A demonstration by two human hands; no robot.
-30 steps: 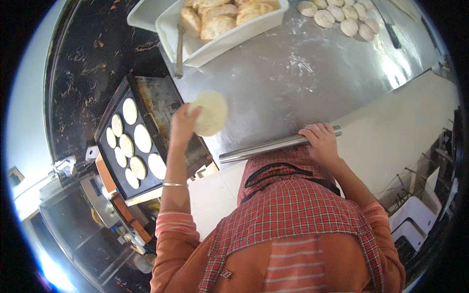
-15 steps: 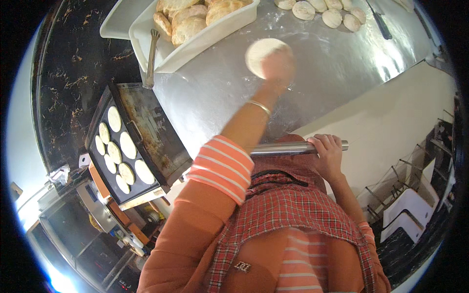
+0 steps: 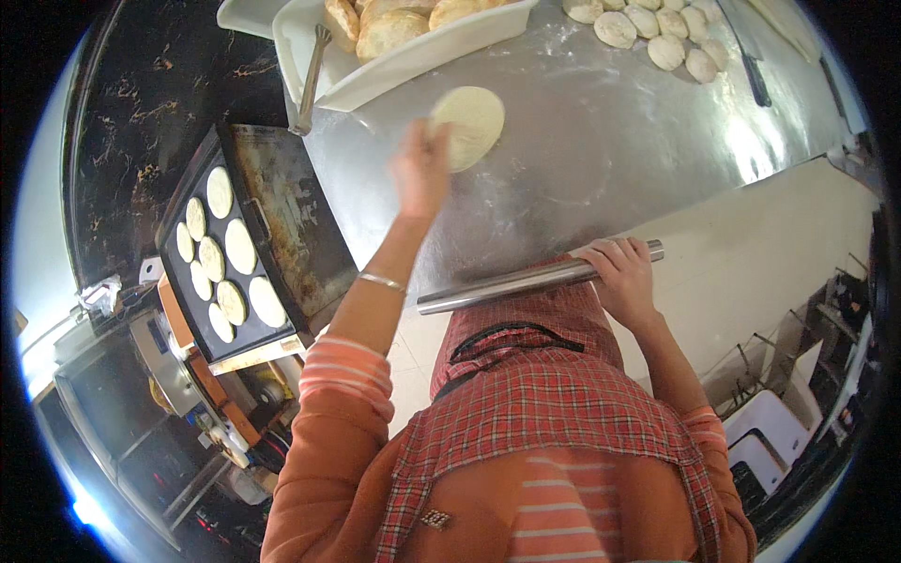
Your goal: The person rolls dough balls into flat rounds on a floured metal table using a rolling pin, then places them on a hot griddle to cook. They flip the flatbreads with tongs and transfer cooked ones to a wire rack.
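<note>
My left hand (image 3: 421,174), somewhat blurred, pinches the left edge of a thin round of dough (image 3: 471,127) above the metal worktop (image 3: 582,155). Whether the round is fully off the surface, I cannot tell. By the worktop's near edge, my right hand (image 3: 619,274) is wrapped over the right part of a metal rolling pin (image 3: 507,288). The pin slants up to the right, its left end free. Several dough balls (image 3: 666,52) sit at the far right of the worktop.
Left of the worktop, a black baking tray (image 3: 221,272) carries several flat dough rounds. A white tub (image 3: 450,47) of baked breads stands at the far left, a brush (image 3: 311,80) leaning on its rim. Beyond the dough balls lies a dark-handled tool (image 3: 755,83).
My left hand has shifted from the right side of the dough round to its left edge. The rolling pin now slants more, and the view has turned slightly.
</note>
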